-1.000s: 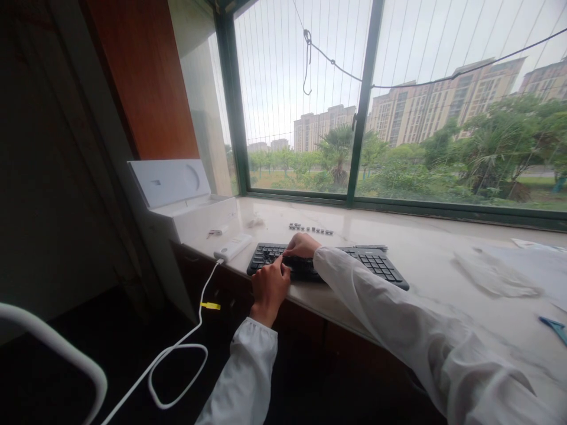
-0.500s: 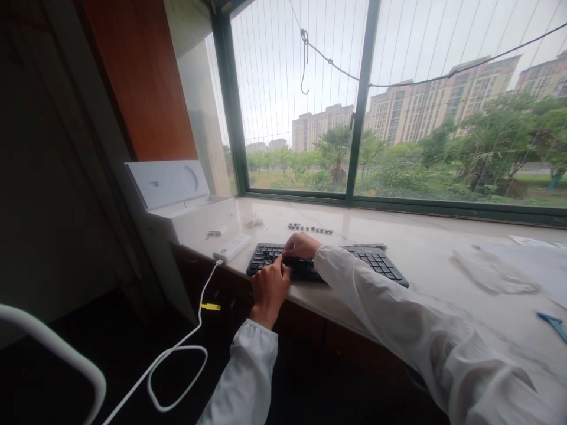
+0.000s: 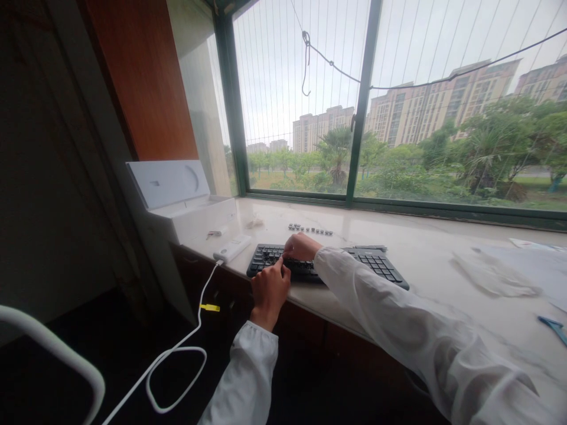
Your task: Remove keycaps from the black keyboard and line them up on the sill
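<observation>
A black keyboard (image 3: 376, 264) lies on the white marble-look counter, with some keycaps off in its left and middle part. At its front edge rests my left hand (image 3: 271, 289), fingers curled and the tip of one finger reaching up onto the keys. From above, my right hand (image 3: 302, 247) bends down over the keyboard, its fingers pinched together close to that fingertip. Whatever sits between the fingers of either hand is hidden or too small to make out. Behind the keyboard several loose keycaps (image 3: 310, 229) stand in rows.
An open white box (image 3: 195, 215) stands at the left, near a white power bank (image 3: 233, 248) with a white cable (image 3: 201, 295). Clear plastic wrapping (image 3: 494, 271) and a blue tool (image 3: 553, 327) lie to the right. A window rises behind the counter.
Almost nothing differs. Both hands stay at the same spot on the keyboard, with only tiny shifts of the fingers and a slight shift of the view.
</observation>
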The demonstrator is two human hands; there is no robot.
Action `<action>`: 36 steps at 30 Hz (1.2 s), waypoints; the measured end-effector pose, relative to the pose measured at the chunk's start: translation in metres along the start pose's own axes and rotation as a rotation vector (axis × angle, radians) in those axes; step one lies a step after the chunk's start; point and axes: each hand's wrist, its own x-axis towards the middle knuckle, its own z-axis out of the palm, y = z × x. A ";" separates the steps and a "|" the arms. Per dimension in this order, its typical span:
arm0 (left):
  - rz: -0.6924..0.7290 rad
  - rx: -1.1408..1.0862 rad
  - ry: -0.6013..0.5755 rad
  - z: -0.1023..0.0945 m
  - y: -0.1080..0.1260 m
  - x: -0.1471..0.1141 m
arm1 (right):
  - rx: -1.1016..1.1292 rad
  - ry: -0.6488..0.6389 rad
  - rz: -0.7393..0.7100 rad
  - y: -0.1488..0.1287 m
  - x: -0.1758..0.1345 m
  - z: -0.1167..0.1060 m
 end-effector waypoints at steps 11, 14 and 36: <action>-0.034 -0.029 0.030 0.003 -0.001 -0.003 | -0.052 -0.037 -0.122 -0.004 -0.005 -0.010; -0.050 -0.039 0.035 0.003 -0.001 -0.006 | -0.083 -0.047 -0.115 -0.005 -0.005 -0.008; -0.097 -0.090 0.024 0.003 -0.002 -0.011 | -0.110 -0.090 -0.099 -0.007 -0.005 -0.009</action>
